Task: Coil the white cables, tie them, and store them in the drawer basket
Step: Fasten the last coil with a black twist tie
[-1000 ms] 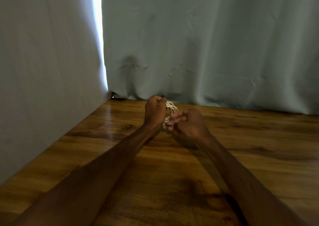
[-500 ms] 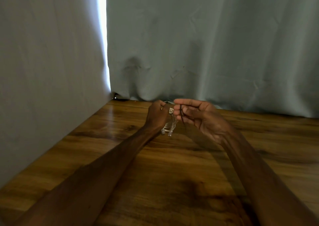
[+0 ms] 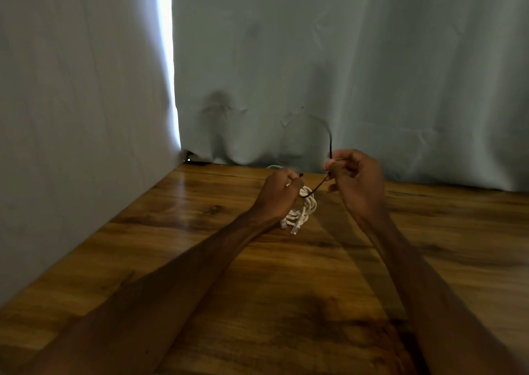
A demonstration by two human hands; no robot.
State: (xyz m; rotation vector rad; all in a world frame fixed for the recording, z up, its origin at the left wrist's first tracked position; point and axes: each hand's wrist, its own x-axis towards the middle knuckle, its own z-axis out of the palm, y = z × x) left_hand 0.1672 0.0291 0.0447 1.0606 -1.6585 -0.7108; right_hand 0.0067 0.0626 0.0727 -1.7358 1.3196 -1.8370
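A coil of white cable [image 3: 307, 207] hangs under my left hand [image 3: 279, 192], its two clear plugs dangling just above the wooden table [image 3: 200, 260]. My left hand grips the coil's top and pinches one end of a thin dark tie [image 3: 315, 189]. The tie loops around the coil and runs up to my right hand [image 3: 353, 178], which pinches it, with its loose end sticking up above the fingers. The coil's upper part is hidden behind my left hand. No drawer basket is in view.
Pale grey-green curtains [image 3: 343, 73] hang along the table's far edge and left side, with a bright gap of light [image 3: 167, 59] between them. The table stretches out toward me and to the right.
My right hand has moved up and to the right, drawing the dark tie out from the coil. The coil now hangs lower beneath my left hand.
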